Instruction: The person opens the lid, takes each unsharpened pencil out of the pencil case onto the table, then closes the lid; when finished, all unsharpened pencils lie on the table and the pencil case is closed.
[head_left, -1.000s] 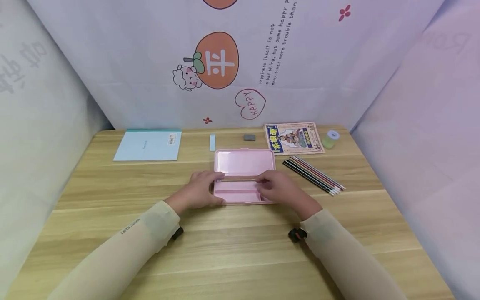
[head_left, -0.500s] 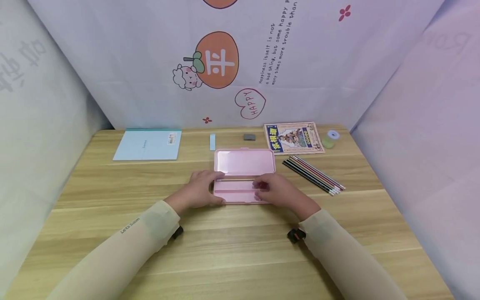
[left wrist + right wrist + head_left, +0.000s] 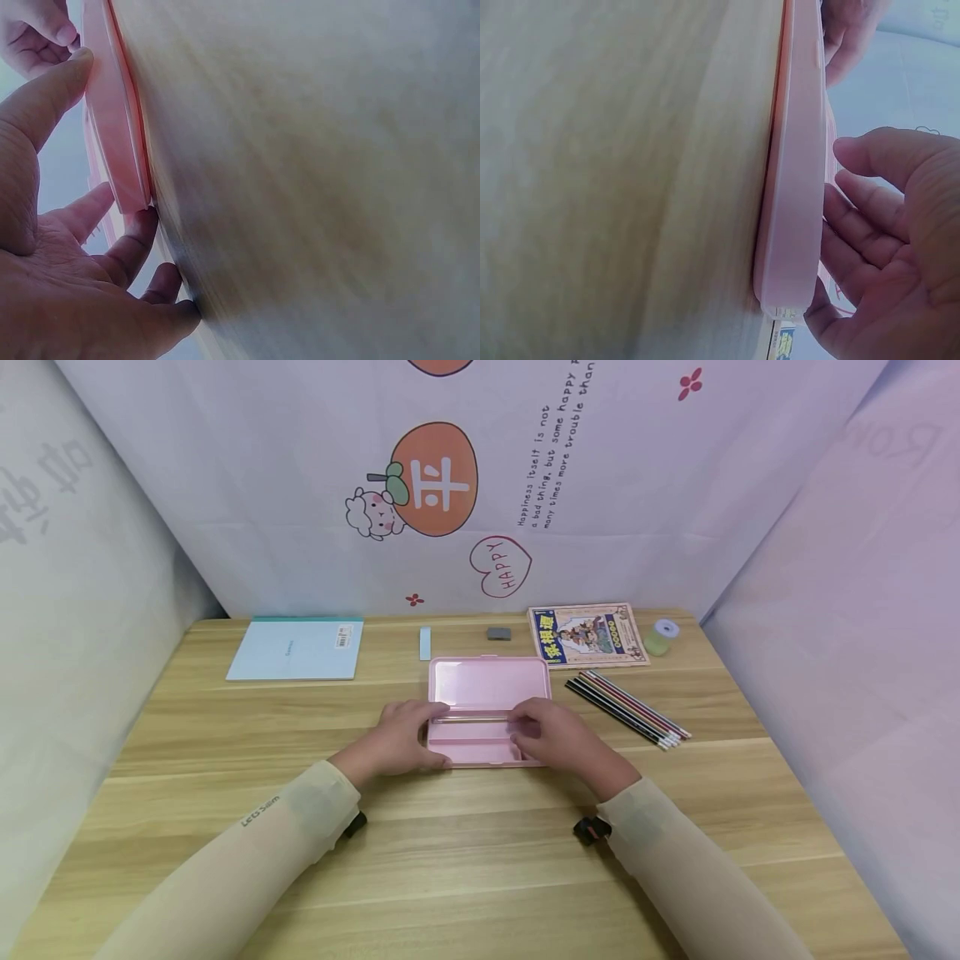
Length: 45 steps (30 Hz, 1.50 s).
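One open pink pencil case (image 3: 487, 714) at the middle of the one wooden table (image 3: 480, 860), lid laid back flat toward the wall, tray nearest the person. Left hand (image 3: 397, 743) set against the left end of the tray, thumb along the near rim, fingers relaxed and only loosely bent at the case's corner, as seen from the left wrist (image 3: 112, 142). Right hand (image 3: 551, 739) at the right end of the tray, fingers a little spread and gently curved beside the case wall in the right wrist view (image 3: 791, 187); cannot tell whether the fingertips pinch anything. One thin rod-like thing (image 3: 471, 720), perhaps a pencil, lying lengthwise along the hinge line between the two hands; contact with either hand too small to tell. Just right of the case, one bundle of pencils (image 3: 628, 710) lying slantwise, roughly six, exact count not readable. Along the back edge, left to right: one light blue notebook (image 3: 296, 649), one small pale blue strip (image 3: 425, 643), one grey eraser (image 3: 498, 633), one picture booklet (image 3: 587, 636), one green tape roll (image 3: 662, 637). Two long beige sleeves (image 3: 247, 852), one small black wrist device under each.
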Motion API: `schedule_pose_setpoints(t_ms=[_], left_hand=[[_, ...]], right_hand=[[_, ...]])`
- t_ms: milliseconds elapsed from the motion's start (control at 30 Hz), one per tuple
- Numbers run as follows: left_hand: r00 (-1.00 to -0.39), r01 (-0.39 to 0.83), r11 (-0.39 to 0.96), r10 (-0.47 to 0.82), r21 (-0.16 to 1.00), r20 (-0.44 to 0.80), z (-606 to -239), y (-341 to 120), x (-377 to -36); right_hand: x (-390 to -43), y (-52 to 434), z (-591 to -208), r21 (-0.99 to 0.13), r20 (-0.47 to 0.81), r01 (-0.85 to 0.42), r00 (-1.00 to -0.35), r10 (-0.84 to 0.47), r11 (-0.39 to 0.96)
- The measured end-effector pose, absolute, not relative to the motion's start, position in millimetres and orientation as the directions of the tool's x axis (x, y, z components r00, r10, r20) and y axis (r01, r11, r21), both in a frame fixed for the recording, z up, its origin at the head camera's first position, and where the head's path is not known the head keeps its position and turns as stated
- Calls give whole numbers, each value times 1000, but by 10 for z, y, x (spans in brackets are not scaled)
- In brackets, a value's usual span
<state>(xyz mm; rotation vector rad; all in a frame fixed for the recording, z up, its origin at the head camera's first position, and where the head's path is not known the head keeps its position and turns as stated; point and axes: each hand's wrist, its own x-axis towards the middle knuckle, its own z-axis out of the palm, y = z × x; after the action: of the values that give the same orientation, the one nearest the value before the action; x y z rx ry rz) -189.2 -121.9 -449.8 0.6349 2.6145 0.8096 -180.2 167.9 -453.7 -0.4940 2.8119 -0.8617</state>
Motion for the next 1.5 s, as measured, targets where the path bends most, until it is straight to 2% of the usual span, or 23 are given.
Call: schedule_pose_setpoints(t_ms=[1033, 1500], left_hand=[[-852, 299, 746, 490, 595, -186, -4518, -1219, -1901], [-847, 317, 739, 503, 594, -173, -4509, -1215, -1905]], right_hand=[[-1826, 1585, -4579, -607, -189, -174, -916, -354, 775], [-1848, 1537, -4602, -627, -159, -164, -930, -330, 762]])
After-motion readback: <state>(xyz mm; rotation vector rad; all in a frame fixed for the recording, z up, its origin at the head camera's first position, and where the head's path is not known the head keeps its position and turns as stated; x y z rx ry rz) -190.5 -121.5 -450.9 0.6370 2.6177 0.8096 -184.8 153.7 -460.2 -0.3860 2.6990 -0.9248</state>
